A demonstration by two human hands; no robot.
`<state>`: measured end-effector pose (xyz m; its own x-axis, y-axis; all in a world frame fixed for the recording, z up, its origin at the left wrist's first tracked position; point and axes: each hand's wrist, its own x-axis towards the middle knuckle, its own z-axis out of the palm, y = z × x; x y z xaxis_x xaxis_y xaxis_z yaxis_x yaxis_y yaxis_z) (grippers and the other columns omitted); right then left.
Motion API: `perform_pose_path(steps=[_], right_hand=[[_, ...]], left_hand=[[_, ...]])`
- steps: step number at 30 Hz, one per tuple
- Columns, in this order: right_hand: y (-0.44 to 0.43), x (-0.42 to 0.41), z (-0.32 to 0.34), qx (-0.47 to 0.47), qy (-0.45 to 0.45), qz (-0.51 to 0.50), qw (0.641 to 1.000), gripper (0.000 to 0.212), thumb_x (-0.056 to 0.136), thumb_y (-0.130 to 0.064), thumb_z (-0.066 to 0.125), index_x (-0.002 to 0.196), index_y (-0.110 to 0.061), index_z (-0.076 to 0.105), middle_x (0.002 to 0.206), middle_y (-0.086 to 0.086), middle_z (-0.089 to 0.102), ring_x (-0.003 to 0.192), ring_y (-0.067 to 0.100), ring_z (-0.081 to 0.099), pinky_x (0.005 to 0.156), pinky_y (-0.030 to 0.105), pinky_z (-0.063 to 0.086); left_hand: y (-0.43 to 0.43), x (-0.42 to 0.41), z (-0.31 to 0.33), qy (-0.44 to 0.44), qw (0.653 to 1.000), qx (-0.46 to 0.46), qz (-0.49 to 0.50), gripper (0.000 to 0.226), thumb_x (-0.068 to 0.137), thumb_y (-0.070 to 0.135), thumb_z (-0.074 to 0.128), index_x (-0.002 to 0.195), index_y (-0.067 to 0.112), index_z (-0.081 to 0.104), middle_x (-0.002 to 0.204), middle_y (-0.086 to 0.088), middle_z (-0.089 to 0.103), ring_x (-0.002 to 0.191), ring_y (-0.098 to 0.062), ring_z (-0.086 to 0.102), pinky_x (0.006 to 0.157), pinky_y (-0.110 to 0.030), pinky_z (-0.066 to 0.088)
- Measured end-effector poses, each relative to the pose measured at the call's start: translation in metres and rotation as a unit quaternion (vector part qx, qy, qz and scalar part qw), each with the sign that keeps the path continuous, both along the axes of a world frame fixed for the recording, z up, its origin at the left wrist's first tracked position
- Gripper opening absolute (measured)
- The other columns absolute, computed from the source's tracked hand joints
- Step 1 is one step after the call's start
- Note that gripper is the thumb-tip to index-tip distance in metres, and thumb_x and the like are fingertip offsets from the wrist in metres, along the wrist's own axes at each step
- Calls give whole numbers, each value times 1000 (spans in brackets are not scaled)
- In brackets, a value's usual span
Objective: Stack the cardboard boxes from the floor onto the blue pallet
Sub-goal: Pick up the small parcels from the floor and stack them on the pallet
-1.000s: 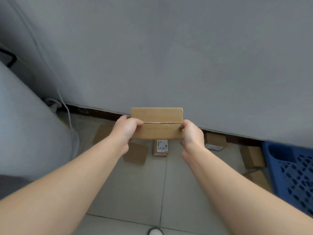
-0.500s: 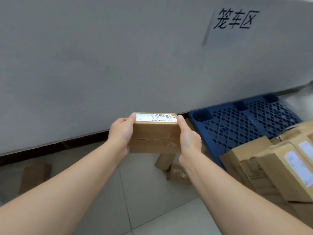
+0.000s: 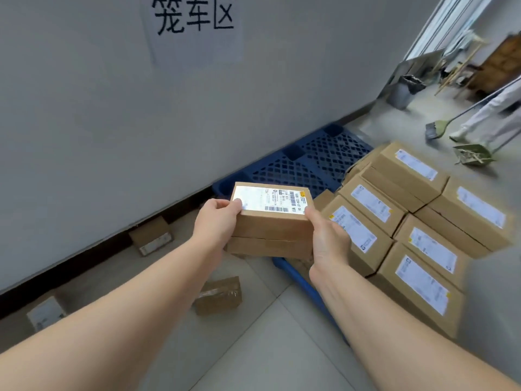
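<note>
- The left hand [image 3: 217, 221] grips the left end of a cardboard box [image 3: 272, 224], thumb on top at the corner of its white label [image 3: 267, 199]; the fingers wrap out of sight underneath
- The right hand [image 3: 328, 235] clasps the right end of the same box, thumb lying along the top edge; both arms are stretched forward
- The box is held in the air, label up and roughly level, over the near left corner of the blue pallet [image 3: 296, 167]; a seam runs along its front face, so it may be two thin boxes carried together, though I cannot tell for sure
- The pallet lies on the tiled floor against the grey wall; its back lattice is bare
- A stack of labelled boxes [image 3: 423, 244] fills the pallet's right side, packed side by side with labels up; the held box is just left of it
- Three loose boxes are on the floor: one by the skirting [image 3: 152, 235], one under the left forearm [image 3: 218, 294], one at far left [image 3: 45, 311]
- A paper sign [image 3: 194, 24] with black characters hangs on the wall
- Far right: a person's white-trousered legs [image 3: 490, 114], a dustpan [image 3: 473, 155] and a grey bin [image 3: 403, 91]
</note>
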<state>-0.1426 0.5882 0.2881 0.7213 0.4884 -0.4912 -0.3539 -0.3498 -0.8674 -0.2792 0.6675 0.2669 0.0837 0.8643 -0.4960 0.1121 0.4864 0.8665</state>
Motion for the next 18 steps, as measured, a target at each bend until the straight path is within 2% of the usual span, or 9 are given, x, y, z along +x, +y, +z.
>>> perform_pose_path(steps=[4,6,10,13,16,18], right_hand=[[-17,72,3,2,7,-51,999,30,82,-35,71,96,-9,63,87,-7,59,75,7,49,58,22,34],[-24,106,1,-2,0,-68,998,27,81,-36,72,89,-12,63,88,-5,61,76,10,52,59,24,36],[-36,165,-6,-12,-1,-101,995,21,80,-33,72,79,-14,62,83,-2,65,74,15,54,60,26,39],[-42,202,-13,-26,-7,-104,994,15,84,-29,69,76,-17,64,79,-5,64,74,13,54,61,25,41],[-45,232,-20,-38,0,-99,994,15,87,-27,67,74,-20,63,82,-6,63,77,10,55,73,27,48],[-43,247,-24,-44,6,-102,994,19,89,-25,66,70,-24,60,79,-10,58,75,7,52,82,32,48]], left_hand=[[-8,82,7,9,999,12,-52,29,94,35,51,120,21,52,115,0,58,102,-17,53,72,-29,43],[-12,119,8,18,997,16,-73,30,95,35,50,122,22,51,117,1,55,99,-15,50,66,-27,38],[-16,187,3,44,994,28,-98,33,95,35,48,127,27,54,121,3,55,102,-16,52,77,-31,44],[-15,229,-2,88,987,46,-126,36,97,28,41,131,32,53,119,6,53,89,-11,51,71,-29,45],[-11,263,-7,104,979,69,-163,36,99,22,37,129,30,56,120,6,55,97,-14,50,79,-31,45],[-8,283,-11,102,977,68,-174,35,99,20,39,127,28,58,119,8,57,100,-15,50,79,-30,42]])
